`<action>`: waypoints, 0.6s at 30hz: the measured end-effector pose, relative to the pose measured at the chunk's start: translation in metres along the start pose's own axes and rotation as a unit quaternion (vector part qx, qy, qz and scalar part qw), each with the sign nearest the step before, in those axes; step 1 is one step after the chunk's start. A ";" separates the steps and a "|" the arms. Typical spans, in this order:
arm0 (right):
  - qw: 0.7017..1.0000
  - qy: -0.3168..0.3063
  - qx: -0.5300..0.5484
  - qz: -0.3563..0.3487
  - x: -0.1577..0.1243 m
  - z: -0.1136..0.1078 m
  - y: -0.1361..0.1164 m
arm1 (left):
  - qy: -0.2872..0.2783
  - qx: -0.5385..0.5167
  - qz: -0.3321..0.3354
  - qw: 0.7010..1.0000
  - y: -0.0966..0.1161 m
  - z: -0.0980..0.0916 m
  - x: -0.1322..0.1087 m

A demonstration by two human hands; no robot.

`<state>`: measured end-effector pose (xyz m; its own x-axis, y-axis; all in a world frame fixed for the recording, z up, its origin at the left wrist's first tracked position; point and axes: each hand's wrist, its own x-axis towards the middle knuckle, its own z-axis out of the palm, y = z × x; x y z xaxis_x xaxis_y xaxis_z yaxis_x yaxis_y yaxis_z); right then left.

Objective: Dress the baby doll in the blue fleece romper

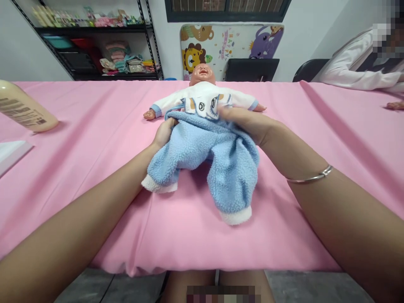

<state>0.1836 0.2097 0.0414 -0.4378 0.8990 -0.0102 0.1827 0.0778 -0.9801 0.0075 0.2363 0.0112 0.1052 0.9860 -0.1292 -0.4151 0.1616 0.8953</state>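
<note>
A baby doll [202, 75] lies on its back in the middle of the pink tablecloth [94, 139], head away from me, in a white top with blue cuffs. Fluffy light blue trousers [208, 158] with white cuffs cover its legs. My left hand [164, 131] is closed on the trousers' waistband at the doll's left-side hip as I see it. My right hand [249, 123] grips the waistband on the other side, fingers curled over the fabric. A silver bangle [311, 176] sits on my right wrist.
A beige lotion bottle [23, 108] lies at the far left, with a white flat object [11, 153] below it. Another person's white sleeve [356, 69] rests at the table's far right. Behind stand a black shelf [104, 42], a cartoon mat and dark chairs.
</note>
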 end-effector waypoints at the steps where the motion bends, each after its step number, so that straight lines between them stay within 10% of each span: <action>1: 0.998 0.024 -0.050 -0.025 0.002 0.002 0.002 | 0.011 0.003 0.002 1.000 -0.001 0.000 0.000; 6: 0.922 0.276 -0.227 -0.147 0.023 0.010 0.025 | 0.039 0.047 -0.027 0.998 -0.014 -0.008 0.000; 14: 0.976 0.116 -0.126 -0.135 0.030 0.006 0.033 | -0.019 0.177 0.102 0.979 -0.026 -0.016 0.005; 18: 0.983 0.140 -0.068 -0.099 0.026 0.008 0.030 | -0.041 0.308 0.232 0.922 -0.023 -0.024 0.012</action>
<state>0.1705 0.2314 0.0102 -0.2211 0.9421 0.2521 0.2419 0.3034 -0.9216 -0.0034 0.2452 -0.0210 0.1233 0.9327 0.3389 0.1570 -0.3555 0.9214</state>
